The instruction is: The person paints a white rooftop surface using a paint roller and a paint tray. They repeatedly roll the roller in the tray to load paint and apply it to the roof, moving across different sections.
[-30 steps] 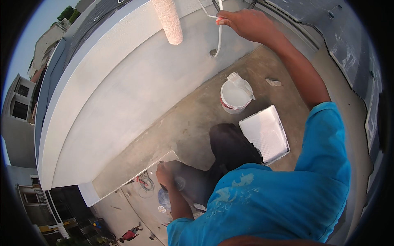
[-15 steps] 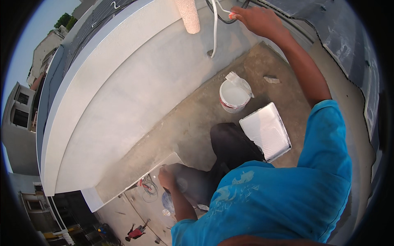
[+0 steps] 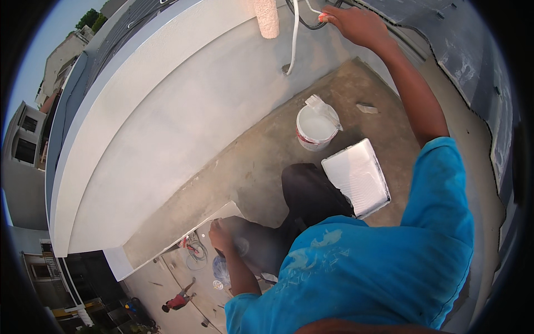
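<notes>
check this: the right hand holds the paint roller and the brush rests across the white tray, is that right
Only the brush's place is wrong: the head view shows the brush across the bucket, not the tray. The right hand does hold the paint roller.

Soft daylight | wall (image 3: 178,133) bright | lower left dim | straight edges bowed | black fisheye rim

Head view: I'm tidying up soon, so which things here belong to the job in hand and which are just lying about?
Probably the job's:
- paint roller, apparently held by the right hand
- paint tray
- white bucket
- brush lying across the bucket

Probably just lying about:
- pale scrap right of the bucket
- coiled cable at lower left
</notes>
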Demonstrator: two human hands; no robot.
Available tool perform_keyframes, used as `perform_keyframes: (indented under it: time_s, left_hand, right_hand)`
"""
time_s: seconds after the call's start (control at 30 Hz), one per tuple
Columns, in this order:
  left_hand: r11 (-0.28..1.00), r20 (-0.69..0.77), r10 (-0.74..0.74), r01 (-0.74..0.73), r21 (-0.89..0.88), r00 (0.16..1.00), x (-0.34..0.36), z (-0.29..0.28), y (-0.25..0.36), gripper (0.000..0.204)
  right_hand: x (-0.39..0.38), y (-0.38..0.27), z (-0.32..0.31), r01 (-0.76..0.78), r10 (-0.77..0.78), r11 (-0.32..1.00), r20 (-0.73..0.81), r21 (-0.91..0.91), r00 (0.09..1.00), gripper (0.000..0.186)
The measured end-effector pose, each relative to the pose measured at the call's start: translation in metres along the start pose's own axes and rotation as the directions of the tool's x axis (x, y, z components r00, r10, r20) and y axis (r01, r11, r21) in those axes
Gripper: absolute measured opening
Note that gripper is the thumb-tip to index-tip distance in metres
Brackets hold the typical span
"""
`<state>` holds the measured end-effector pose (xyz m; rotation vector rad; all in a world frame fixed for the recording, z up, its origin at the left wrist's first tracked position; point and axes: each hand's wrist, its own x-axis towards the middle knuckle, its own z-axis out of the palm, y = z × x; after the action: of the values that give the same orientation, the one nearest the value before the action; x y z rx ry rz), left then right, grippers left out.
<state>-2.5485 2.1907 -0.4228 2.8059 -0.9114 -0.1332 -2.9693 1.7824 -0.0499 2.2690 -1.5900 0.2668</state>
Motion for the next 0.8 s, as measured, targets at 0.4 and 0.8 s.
perform_keyframes:
  time_s: [0.4, 0.8]
  left_hand:
    - [0.994, -0.053, -0.062, 0.056, -0.095, 0.997, 0.003, 0.007, 0.002, 0.03]
    - [0.968, -0.073, -0.108, 0.088, -0.235, 0.991, -0.011, -0.02, 0.007, 0.022]
  right_hand:
    - [0.01, -0.042, -0.011, 0.098, -0.098, 0.991, -0.012, 0.095, 0.995, 0.041]
    - [-0.114, -0.098, 0.061, 0.057, -0.165, 0.688, 0.08, 0.723, 0.983, 0.037]
